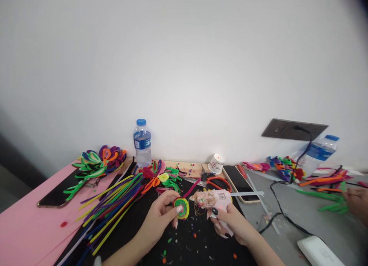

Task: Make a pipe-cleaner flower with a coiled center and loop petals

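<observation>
My left hand (161, 216) pinches a round coil (181, 209) of green, pink and yellow pipe cleaner between thumb and fingers. In my right hand (230, 222) is a pale pink glue gun (220, 200), its fingers wrapped round the handle. The gun's nozzle points left and lies close to the coil's right edge; whether they touch I cannot tell. A translucent glue stick (247, 194) sticks out of the gun's rear. Just behind the coil a magenta pipe cleaner (192, 188) slants upward.
Loose pipe cleaners (115, 208) lie at left, near a dark phone (57, 193). Behind stand a water bottle (142, 143) and a paper cup (216, 163). Orange-handled scissors (220, 179) and another phone (240, 181) lie beyond the gun. A black cable (280, 206) and another person's hand (358, 201) are at right.
</observation>
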A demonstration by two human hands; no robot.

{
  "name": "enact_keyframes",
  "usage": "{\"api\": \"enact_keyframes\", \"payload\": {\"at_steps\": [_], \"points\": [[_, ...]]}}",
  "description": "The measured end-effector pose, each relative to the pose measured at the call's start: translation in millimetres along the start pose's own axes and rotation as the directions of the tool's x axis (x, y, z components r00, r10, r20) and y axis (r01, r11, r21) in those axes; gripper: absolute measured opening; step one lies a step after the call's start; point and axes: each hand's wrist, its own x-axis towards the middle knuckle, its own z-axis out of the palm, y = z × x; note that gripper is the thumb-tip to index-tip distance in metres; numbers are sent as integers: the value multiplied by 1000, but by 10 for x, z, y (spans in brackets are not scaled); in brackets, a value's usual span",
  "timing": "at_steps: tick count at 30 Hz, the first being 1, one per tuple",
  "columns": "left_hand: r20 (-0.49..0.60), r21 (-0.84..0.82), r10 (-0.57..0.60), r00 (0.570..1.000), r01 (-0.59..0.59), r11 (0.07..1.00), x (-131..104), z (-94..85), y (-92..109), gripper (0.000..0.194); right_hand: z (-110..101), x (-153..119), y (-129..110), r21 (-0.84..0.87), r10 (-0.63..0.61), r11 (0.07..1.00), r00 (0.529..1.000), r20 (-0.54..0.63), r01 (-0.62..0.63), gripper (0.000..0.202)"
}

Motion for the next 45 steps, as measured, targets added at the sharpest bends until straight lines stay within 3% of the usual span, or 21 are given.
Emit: {"api": "enact_keyframes", "payload": {"at_steps": [15,45], "points": [[46,-6,-21,999,21,1000,-17,22,18,23,2,24,30,-26,40,999,999,-18,-40,38],[-59,-18,-14,998,13,1000,3,4,82,25,-3,-11,5,-17,47,999,997,55,-46,41]]}}
